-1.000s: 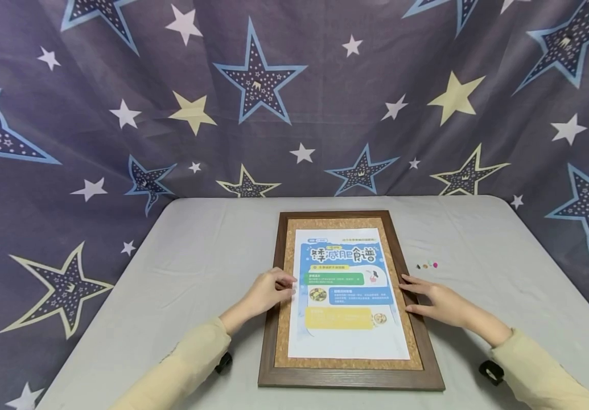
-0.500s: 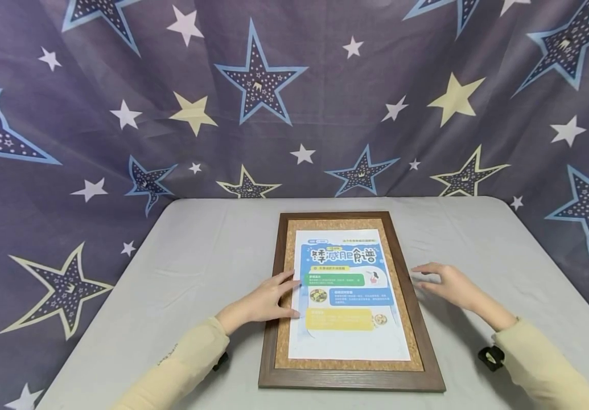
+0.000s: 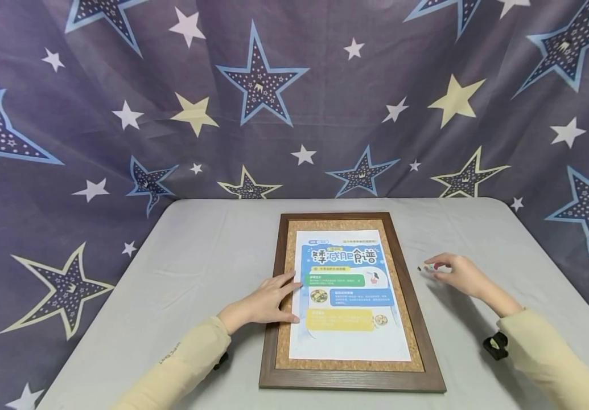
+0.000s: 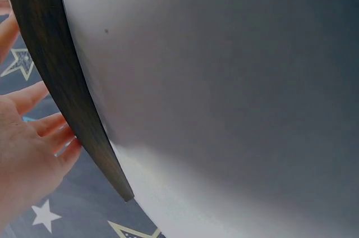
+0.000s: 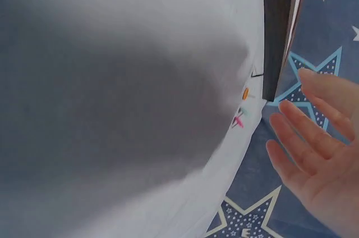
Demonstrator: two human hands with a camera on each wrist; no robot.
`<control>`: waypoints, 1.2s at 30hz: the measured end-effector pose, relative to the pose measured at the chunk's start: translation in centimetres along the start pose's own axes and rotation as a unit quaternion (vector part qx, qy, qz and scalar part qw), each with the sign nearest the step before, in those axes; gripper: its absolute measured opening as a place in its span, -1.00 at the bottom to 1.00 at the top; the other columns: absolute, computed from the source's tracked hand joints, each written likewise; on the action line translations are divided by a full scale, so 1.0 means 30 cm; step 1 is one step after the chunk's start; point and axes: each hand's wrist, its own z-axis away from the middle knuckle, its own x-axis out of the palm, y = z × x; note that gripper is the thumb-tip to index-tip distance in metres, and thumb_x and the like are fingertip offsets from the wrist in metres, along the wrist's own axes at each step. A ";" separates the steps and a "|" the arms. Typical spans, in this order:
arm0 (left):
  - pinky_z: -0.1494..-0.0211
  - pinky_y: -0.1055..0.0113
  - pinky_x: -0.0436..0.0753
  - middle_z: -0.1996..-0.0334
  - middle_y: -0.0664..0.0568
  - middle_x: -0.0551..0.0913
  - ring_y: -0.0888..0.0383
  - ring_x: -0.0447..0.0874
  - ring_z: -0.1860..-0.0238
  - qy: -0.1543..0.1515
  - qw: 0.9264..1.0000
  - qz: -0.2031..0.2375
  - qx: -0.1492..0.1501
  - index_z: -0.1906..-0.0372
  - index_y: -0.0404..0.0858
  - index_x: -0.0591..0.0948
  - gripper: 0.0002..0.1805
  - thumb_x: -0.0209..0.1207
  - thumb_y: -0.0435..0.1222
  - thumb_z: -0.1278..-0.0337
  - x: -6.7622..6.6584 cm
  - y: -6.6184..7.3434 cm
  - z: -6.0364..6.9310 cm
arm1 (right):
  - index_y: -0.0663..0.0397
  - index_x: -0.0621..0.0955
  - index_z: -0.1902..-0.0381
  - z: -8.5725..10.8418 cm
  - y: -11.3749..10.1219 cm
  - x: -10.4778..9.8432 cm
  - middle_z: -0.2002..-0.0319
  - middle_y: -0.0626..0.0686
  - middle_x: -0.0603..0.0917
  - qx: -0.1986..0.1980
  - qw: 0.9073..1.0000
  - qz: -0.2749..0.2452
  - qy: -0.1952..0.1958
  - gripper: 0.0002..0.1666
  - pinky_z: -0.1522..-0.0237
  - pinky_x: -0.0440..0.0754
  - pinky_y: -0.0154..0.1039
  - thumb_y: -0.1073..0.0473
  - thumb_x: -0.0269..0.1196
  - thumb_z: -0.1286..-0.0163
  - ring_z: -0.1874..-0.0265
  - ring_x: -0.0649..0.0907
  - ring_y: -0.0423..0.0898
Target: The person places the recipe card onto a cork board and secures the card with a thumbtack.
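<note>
A brown-framed cork board (image 3: 351, 380) lies on the table. On its cork sits a printed poster sheet (image 3: 347, 348) with blue, green and yellow blocks. My left hand (image 3: 259, 303) rests across the board's left side, fingers spread, fingertips on the poster's left edge. Right of the board my right hand (image 3: 468, 278) hovers low at a little row of push pins, its fingers partly covering them in the head view. In the right wrist view a pink push pin (image 5: 239, 122), a teal one (image 5: 243, 111) and an orange one (image 5: 245, 94) lie apart from the loosely bent fingers.
The table is covered with a pale grey cloth (image 3: 197, 256). A dark star-patterned curtain (image 3: 325, 131) hangs behind it and along the sides. Black wrist straps (image 3: 495, 345) show below the sleeves.
My right hand has left the board's right edge and moved outward to the push pins. The left hand has spread its fingers and slid slightly onto the poster's edge. The board stays put.
</note>
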 end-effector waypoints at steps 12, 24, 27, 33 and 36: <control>-0.26 -0.03 0.04 -0.32 -0.23 0.02 -0.14 -0.01 -0.30 -0.007 1.000 -0.018 -0.004 -0.28 -0.24 0.23 -0.15 0.14 0.14 0.08 0.003 -0.003 -0.002 | 0.49 0.55 0.23 -0.014 0.048 -0.017 0.27 0.37 0.59 0.032 0.999 -0.010 -0.015 -0.74 0.24 0.50 0.07 0.49 0.19 -0.06 0.32 0.59 0.24; -0.26 -0.03 0.05 -0.32 -0.22 0.03 -0.12 0.02 -0.29 -0.009 1.000 -0.026 -0.004 -0.27 -0.24 0.24 -0.16 0.14 0.14 0.09 -0.001 0.001 -0.005 | 0.50 0.56 0.29 -0.032 0.089 -0.016 0.39 0.30 0.63 0.070 0.997 -0.008 -0.033 -0.78 0.42 0.53 -0.29 0.47 0.20 -0.03 0.45 0.62 0.08; -0.26 -0.02 0.05 -0.32 -0.22 0.03 -0.12 0.02 -0.29 -0.010 1.000 -0.027 -0.005 -0.27 -0.24 0.24 -0.16 0.14 0.14 0.08 -0.002 0.002 -0.005 | 0.50 0.57 0.30 -0.035 0.104 -0.014 0.42 0.27 0.64 0.075 0.996 -0.012 -0.036 -0.78 0.43 0.52 -0.32 0.45 0.20 -0.04 0.47 0.62 0.03; -0.25 0.00 0.08 -0.32 -0.22 0.04 -0.09 0.03 -0.29 -0.008 0.999 -0.040 -0.002 -0.27 -0.23 0.24 -0.16 0.13 0.15 0.08 0.001 -0.003 -0.006 | 0.48 0.59 0.32 -0.039 0.122 -0.011 0.46 0.20 0.66 0.085 0.995 -0.015 -0.042 -0.80 0.44 0.50 -0.37 0.43 0.19 -0.05 0.51 0.59 -0.15; -0.24 -0.01 0.08 -0.32 -0.22 0.04 -0.09 0.03 -0.29 -0.008 0.999 -0.040 -0.002 -0.27 -0.23 0.24 -0.16 0.13 0.15 0.09 -0.001 -0.003 -0.006 | 0.47 0.60 0.33 -0.043 0.124 -0.011 0.48 0.17 0.66 0.090 0.995 -0.014 -0.044 -0.81 0.46 0.49 -0.37 0.42 0.19 -0.05 0.52 0.56 -0.22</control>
